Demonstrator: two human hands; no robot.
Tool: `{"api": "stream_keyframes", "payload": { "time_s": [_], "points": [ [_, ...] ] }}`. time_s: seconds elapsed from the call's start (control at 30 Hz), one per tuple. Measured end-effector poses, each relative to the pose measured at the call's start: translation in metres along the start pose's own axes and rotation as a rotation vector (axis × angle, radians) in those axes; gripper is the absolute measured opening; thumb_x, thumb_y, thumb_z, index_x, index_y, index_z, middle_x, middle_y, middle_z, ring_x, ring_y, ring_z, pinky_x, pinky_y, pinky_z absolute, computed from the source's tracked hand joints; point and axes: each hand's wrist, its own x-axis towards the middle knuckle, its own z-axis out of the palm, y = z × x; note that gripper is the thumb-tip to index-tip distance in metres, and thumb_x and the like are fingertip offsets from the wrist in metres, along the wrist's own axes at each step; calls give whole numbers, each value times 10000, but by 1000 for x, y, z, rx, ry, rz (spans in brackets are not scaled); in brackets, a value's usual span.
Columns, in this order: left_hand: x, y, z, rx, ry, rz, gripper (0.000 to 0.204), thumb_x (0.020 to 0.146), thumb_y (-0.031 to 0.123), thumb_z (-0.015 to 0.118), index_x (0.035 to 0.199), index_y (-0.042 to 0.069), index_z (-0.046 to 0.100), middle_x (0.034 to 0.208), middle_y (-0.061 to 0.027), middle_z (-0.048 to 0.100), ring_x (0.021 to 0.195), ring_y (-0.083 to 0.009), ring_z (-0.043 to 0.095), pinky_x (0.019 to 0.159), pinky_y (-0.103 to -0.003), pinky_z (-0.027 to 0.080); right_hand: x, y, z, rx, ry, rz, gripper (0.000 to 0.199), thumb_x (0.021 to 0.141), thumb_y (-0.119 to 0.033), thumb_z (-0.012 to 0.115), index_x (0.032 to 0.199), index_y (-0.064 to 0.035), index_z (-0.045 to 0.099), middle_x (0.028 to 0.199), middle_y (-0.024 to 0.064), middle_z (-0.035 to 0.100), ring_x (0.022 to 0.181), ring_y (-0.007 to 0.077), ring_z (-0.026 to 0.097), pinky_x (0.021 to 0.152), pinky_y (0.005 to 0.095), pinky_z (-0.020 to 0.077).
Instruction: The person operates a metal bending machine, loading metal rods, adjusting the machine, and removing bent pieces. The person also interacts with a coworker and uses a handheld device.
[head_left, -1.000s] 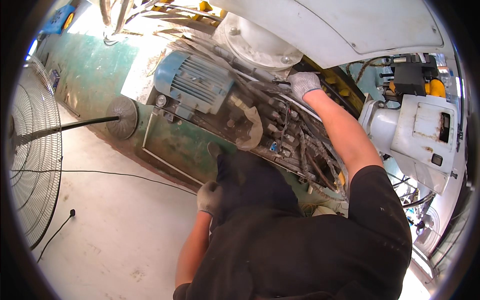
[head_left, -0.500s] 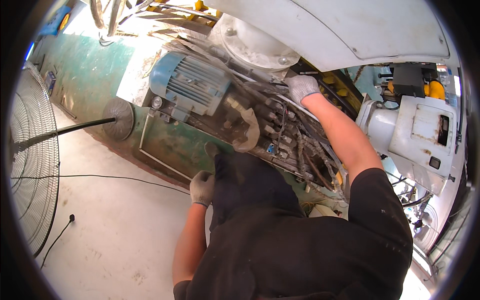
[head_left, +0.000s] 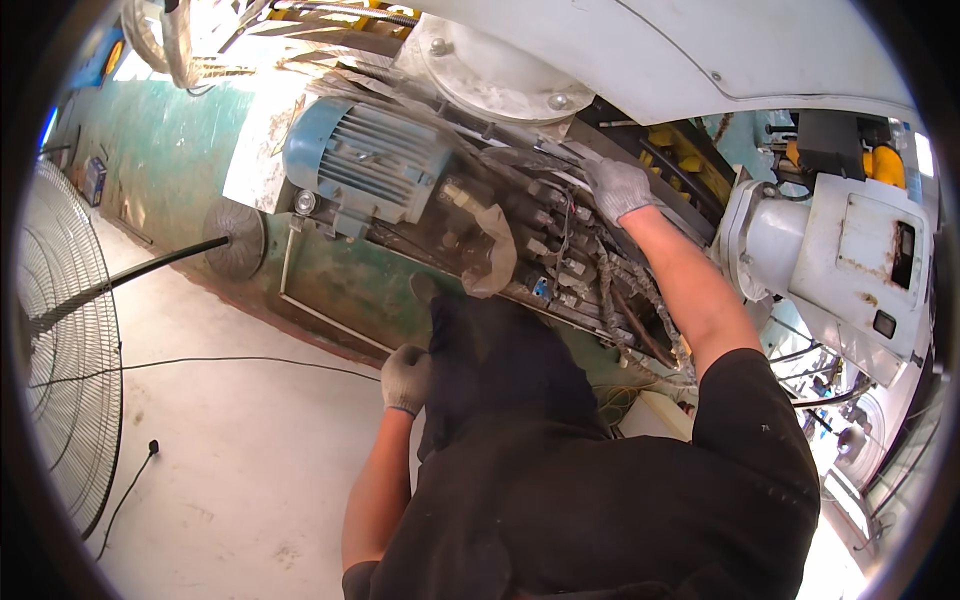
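Pale, scuffed floor lies to the person's left, crossed by a thin black cable. Nearest, the gloved left hand curls just beside the dark trousers, perhaps to steady the body as it leans; whether this grip encloses anything, I cannot tell. Past it, a bent white pipe runs along the green machine body. Farther in sit dusty valve blocks and a blue finned motor, seemingly clustered to keep the hoses short. Beyond the valve blocks, the gloved right hand reaches to a pale pipe that slants below the round white base; its fingers extend forward, but whether they pinch the pipe stays hidden. At left stands a wire-guarded fan, probably for cooling; white machine housing and glare close off the far side.
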Motion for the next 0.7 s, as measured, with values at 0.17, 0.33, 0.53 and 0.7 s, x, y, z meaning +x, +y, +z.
{"api": "stream_keyframes", "payload": {
  "time_s": [0.17,0.33,0.53,0.7],
  "points": [
    [10,20,0,36,0,51,198,967,155,733,1049,-10,804,985,-161,838,920,-257,808,863,-393,610,8,9,-3,-5,9,-36,278,1100,-262,564,1200,-140,793,1097,197,817,1046,435,790,869,590,619],
    [12,40,7,-73,-18,26,217,952,205,734,1020,11,807,1020,-223,814,1015,-407,796,916,-477,604,5,9,-12,29,-65,-2,259,1063,-209,593,1222,-126,779,1120,215,813,1099,442,791,901,594,625],
    [10,55,5,-33,-44,7,218,952,204,732,1036,23,819,1035,-207,826,1033,-400,802,936,-467,610,9,4,-27,54,-78,9,257,1052,-201,616,1223,-122,791,1150,233,810,1123,454,781,926,578,624],
    [11,62,5,-9,-40,10,219,956,206,731,1040,26,823,1040,-203,828,1036,-394,806,939,-467,613,2,13,-19,418,89,133,291,968,-218,748,1228,-115,829,1148,221,821,1125,420,783,982,499,618]
  ]
}}
